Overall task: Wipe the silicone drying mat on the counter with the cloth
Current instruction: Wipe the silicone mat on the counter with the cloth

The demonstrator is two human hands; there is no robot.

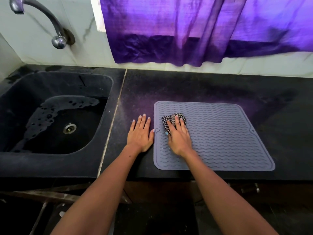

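Note:
A grey silicone drying mat with wavy ridges lies flat on the black counter. A crumpled black-and-white checked cloth sits on the mat's left part. My right hand lies on the cloth with fingers spread straight, pressing it onto the mat. My left hand rests flat on the counter just left of the mat, its thumb touching the mat's left edge near a small tab.
A dark sink with water drops and a metal drain is set into the counter at left, under a curved metal tap. A purple curtain hangs on the wall behind. The counter's front edge runs just below the mat.

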